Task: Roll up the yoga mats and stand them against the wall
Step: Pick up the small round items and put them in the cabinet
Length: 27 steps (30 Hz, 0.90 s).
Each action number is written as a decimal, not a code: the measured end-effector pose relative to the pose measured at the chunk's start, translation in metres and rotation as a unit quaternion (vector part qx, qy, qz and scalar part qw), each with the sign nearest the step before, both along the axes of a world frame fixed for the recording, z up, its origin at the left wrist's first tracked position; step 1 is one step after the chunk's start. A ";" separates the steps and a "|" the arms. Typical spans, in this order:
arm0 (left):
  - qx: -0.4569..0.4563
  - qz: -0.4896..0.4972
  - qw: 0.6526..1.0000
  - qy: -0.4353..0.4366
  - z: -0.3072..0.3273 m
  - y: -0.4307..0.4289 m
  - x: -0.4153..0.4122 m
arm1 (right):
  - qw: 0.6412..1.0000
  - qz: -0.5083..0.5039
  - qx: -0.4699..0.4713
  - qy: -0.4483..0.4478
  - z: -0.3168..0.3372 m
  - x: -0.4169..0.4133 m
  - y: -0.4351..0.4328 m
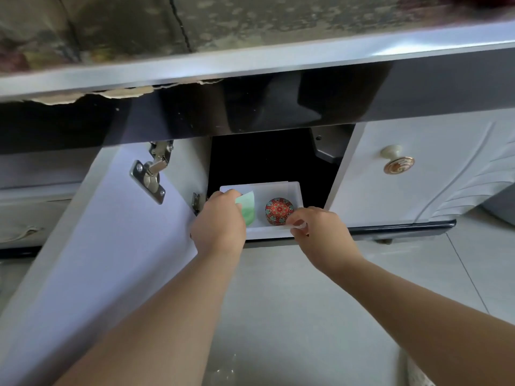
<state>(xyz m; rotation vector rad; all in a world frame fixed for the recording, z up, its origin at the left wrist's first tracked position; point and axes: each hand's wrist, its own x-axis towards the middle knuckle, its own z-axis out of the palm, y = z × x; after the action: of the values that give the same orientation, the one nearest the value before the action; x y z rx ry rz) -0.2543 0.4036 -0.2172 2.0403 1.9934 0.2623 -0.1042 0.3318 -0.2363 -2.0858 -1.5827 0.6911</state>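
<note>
Both bare forearms reach forward and down into an open low cupboard. The left hand (220, 222) curls its fingers over the top edge of a pale green flat piece (249, 211) that stands in a white rectangular plastic tub (295, 190). The right hand (320, 231) pinches the tub's near rim. A round red patterned object (279, 210) lies in the tub between the hands. The white cupboard door (97, 246) is swung open on the left, beneath a grey worktop (250, 62). Pale floor tiles (278, 302) lie below. Where the yoga mats are cannot be told.
</note>
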 end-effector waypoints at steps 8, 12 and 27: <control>-0.002 0.021 0.996 -0.087 -0.002 0.010 0.001 | 0.998 0.051 0.000 0.023 -0.010 0.005 0.004; 0.050 0.039 0.988 -0.140 0.001 -0.013 0.005 | 0.996 0.086 -0.031 -0.002 -0.010 0.001 0.004; -0.049 -0.067 0.996 -0.039 -0.015 -0.033 0.002 | 0.991 0.115 -0.069 -0.007 -0.006 -0.009 0.019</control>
<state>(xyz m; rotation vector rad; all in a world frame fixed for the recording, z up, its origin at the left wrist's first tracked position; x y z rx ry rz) -0.2525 0.3701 -0.2320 2.0583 1.7778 0.2080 -0.1132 0.3513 -0.2422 -2.0242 -1.8508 0.8895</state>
